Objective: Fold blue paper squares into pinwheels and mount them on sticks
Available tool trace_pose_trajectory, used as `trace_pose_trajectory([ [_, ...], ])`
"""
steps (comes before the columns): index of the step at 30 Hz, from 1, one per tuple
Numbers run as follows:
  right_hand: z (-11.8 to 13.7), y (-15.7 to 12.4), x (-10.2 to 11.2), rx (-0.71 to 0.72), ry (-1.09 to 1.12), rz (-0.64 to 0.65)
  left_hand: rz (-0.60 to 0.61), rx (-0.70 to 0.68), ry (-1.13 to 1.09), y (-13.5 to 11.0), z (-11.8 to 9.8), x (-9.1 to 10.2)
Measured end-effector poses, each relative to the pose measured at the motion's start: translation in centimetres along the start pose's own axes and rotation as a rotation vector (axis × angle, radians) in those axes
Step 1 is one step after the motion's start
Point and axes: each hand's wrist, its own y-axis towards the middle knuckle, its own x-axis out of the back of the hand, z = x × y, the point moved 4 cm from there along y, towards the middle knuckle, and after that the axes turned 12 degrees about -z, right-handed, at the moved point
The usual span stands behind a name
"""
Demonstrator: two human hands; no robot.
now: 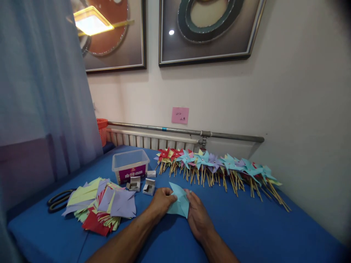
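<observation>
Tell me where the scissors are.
Head view, far left of the table: the scissors lie by the curtain, just left of the paper pile.

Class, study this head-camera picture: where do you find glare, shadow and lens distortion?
Head view: glare from a reflected ceiling lamp on the left framed picture; soft shadow on the blue table below the blue paper; the wall pipe bows and the top right corner darkens; the paper itself looks sharp.

Light-blue folded paper square, partly raised off the tabletop.
</observation>
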Motion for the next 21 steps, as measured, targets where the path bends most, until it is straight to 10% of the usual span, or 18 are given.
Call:
trace_pose_trajectory([
  [21,-1.0,1.9,1.9,0.148,-0.288,-0.107,0.003,0.05,-0.041,-0.4,-0.4,-0.1],
])
